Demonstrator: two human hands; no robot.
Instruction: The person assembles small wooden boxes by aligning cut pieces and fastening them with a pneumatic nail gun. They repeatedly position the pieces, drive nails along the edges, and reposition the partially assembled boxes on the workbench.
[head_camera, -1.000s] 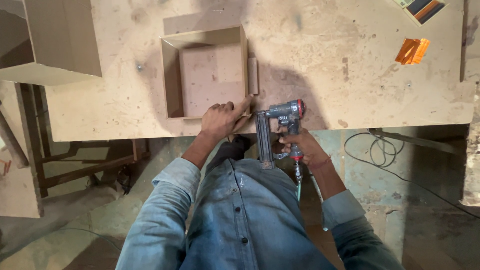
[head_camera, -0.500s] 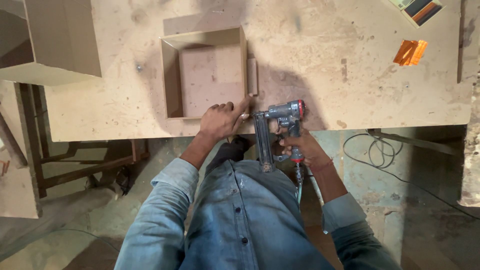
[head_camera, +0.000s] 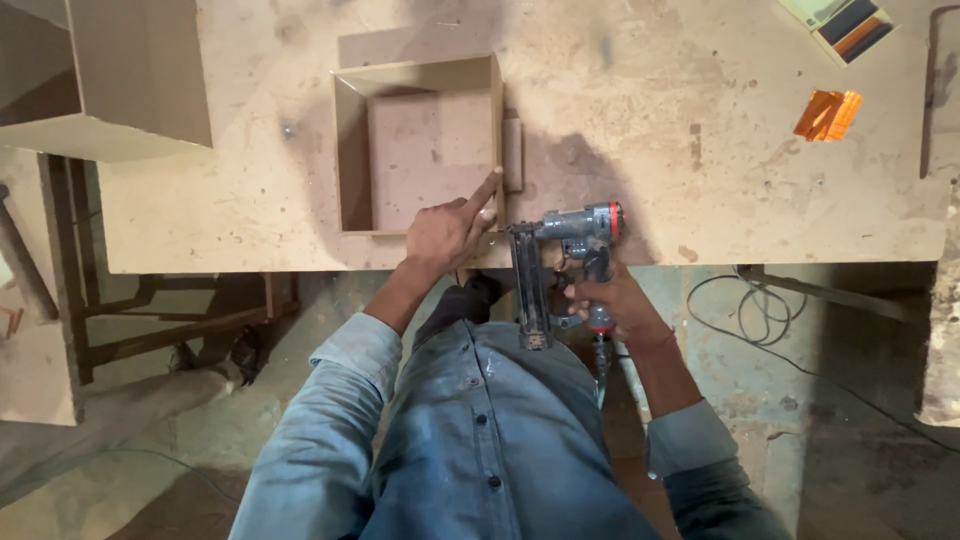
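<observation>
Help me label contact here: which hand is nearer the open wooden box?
Left. The left hand rests on the wooden box's near right corner, forefinger along its wall; the right hand grips the nail gun just beside that corner.

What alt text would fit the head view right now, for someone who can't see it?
Seen from above, a person's left hand braces the near right corner of an open-topped wooden box on a worn workbench, index finger along its right wall. Their right hand holds a grey nail gun at the bench edge, nose at that corner.
</observation>
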